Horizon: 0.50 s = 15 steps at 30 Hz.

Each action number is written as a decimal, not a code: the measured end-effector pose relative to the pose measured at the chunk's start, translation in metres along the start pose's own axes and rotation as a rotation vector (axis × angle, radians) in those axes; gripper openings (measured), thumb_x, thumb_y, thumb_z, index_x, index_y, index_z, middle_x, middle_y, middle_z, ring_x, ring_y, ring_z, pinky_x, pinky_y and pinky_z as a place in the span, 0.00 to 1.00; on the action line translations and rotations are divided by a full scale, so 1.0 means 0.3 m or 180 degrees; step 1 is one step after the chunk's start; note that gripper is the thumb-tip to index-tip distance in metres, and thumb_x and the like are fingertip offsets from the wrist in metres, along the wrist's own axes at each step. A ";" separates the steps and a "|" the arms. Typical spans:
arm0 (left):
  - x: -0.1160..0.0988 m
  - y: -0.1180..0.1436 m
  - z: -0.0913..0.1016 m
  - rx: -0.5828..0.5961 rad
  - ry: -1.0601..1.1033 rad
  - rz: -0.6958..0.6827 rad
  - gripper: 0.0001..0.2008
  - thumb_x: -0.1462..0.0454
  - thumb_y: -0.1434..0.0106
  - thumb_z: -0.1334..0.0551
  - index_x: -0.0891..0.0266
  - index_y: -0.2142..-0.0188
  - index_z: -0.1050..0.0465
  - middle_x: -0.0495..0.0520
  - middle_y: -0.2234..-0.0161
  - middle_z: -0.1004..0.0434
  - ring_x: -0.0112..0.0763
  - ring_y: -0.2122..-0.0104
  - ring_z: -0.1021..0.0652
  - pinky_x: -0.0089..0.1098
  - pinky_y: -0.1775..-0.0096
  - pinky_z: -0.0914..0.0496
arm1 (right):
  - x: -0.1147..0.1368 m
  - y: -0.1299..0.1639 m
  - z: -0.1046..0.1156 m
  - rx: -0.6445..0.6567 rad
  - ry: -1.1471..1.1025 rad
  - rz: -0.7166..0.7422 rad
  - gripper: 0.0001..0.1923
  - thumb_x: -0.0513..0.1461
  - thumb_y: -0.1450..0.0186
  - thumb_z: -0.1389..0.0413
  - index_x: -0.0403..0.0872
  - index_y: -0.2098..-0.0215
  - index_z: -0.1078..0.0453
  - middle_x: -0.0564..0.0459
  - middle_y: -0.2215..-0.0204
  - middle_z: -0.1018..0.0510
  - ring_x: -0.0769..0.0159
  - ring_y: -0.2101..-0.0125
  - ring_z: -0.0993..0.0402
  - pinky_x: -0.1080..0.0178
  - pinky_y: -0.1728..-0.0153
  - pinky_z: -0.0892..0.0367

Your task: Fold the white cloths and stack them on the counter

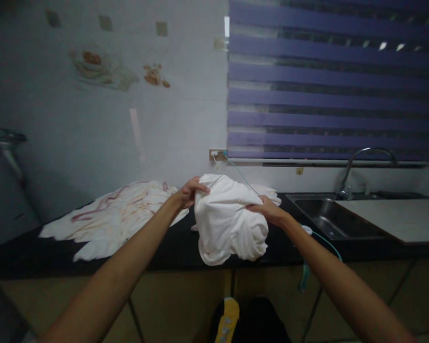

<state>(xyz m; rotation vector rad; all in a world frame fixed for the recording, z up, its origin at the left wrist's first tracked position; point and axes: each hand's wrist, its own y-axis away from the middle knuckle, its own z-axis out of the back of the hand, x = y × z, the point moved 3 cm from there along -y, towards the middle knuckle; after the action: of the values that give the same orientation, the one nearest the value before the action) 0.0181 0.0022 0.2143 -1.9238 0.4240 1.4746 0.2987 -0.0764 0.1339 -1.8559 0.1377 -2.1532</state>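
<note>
A bunched white cloth [229,224] hangs in the air over the front of a black counter [171,247]. My left hand [190,190] pinches its upper left corner. My right hand [268,209] grips its right side, a little lower. The cloth's bottom sags down to about the counter's front edge. Both my arms reach forward from below.
A spread white cloth with reddish streaks [117,216] lies on the counter at the left. A steel sink [329,219] with a curved tap [361,162] is at the right, beside a pale board [396,216]. A teal cable [321,238] runs from a wall socket [218,154].
</note>
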 end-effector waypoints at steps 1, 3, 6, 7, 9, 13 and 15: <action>-0.001 0.013 0.020 0.0003 -0.0100 0.0048 0.19 0.72 0.61 0.31 0.73 0.65 0.17 0.61 0.72 0.17 0.39 0.73 0.19 0.30 0.71 0.28 | 0.012 0.015 0.023 -0.0063 -0.0066 -0.0025 0.27 0.47 0.50 0.27 0.44 0.56 0.21 0.48 0.61 0.15 0.57 0.63 0.20 0.60 0.60 0.27; 0.002 0.033 0.052 -0.0019 -0.0210 0.0107 0.20 0.70 0.60 0.30 0.73 0.63 0.16 0.63 0.72 0.16 0.44 0.70 0.18 0.32 0.69 0.26 | 0.041 0.043 0.061 -0.0133 -0.0132 -0.0035 0.28 0.45 0.52 0.26 0.45 0.54 0.21 0.49 0.60 0.15 0.58 0.63 0.20 0.61 0.61 0.27; 0.013 0.044 0.077 -0.0103 -0.0208 -0.0024 0.23 0.69 0.60 0.30 0.74 0.60 0.15 0.65 0.68 0.15 0.50 0.63 0.17 0.36 0.64 0.24 | 0.090 0.069 0.087 0.0122 -0.0069 -0.0094 0.31 0.44 0.53 0.25 0.46 0.51 0.22 0.49 0.58 0.15 0.58 0.61 0.19 0.61 0.58 0.27; 0.021 0.043 0.079 -0.0129 -0.0174 -0.0075 0.24 0.69 0.60 0.30 0.74 0.60 0.15 0.66 0.66 0.15 0.52 0.61 0.17 0.37 0.62 0.23 | 0.104 0.074 0.088 0.0317 -0.0044 -0.0152 0.32 0.44 0.53 0.25 0.46 0.50 0.22 0.48 0.57 0.15 0.58 0.60 0.19 0.60 0.56 0.26; 0.046 0.035 0.082 -0.0196 -0.0062 -0.0182 0.25 0.69 0.61 0.30 0.73 0.59 0.15 0.67 0.62 0.14 0.55 0.56 0.17 0.40 0.57 0.23 | 0.121 0.077 0.087 0.0692 -0.0030 -0.0284 0.33 0.46 0.51 0.25 0.46 0.49 0.23 0.47 0.55 0.15 0.56 0.57 0.19 0.57 0.51 0.26; 0.129 0.006 0.081 -0.0489 0.0119 -0.0278 0.27 0.72 0.64 0.32 0.71 0.59 0.16 0.65 0.60 0.14 0.54 0.55 0.17 0.40 0.55 0.23 | 0.107 0.046 0.100 0.0696 -0.0081 -0.0462 0.26 0.53 0.43 0.30 0.47 0.53 0.23 0.45 0.56 0.15 0.56 0.57 0.18 0.55 0.48 0.27; 0.179 -0.012 0.072 -0.0612 0.0104 -0.0229 0.32 0.74 0.65 0.34 0.69 0.55 0.18 0.62 0.59 0.14 0.50 0.57 0.17 0.38 0.56 0.23 | 0.086 0.019 0.114 0.0447 0.0035 -0.0504 0.22 0.56 0.38 0.36 0.46 0.59 0.23 0.46 0.60 0.15 0.57 0.60 0.19 0.57 0.51 0.27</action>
<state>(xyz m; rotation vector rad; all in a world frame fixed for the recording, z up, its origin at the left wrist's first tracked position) 0.0214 0.0267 0.1619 -2.0925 0.2316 1.4844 0.3300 -0.0852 0.1625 -1.8305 -0.1594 -2.2131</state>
